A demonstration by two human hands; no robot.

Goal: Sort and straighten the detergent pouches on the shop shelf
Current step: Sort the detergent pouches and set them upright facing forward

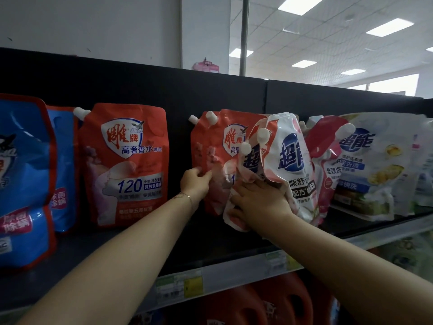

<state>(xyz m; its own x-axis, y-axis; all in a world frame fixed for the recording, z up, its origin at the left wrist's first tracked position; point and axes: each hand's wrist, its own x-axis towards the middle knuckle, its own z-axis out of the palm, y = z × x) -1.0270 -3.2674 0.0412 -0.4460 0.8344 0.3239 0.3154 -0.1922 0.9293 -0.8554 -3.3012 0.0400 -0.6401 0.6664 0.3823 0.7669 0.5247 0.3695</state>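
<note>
Red pouch (212,146) on the shelf (210,240) is pinched at its left edge by the left hand (194,181); beside it the right hand (260,200) clutches tilted white pouches (290,160). Sorting underway: these likely go rightward of it.

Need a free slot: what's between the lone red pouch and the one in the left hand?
Head view: just bare black shelf between the lone red pouch and the held red pouch, gripped by the left hand.

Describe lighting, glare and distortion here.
Head view: bright ceiling panels and a blown-out window backlight the dim shelf; glare streaks the white pouch in the right hand and the red pouch the left hand grips; wide-angle curvature bows the shelf edge; blue pouches at left look soft.
</note>
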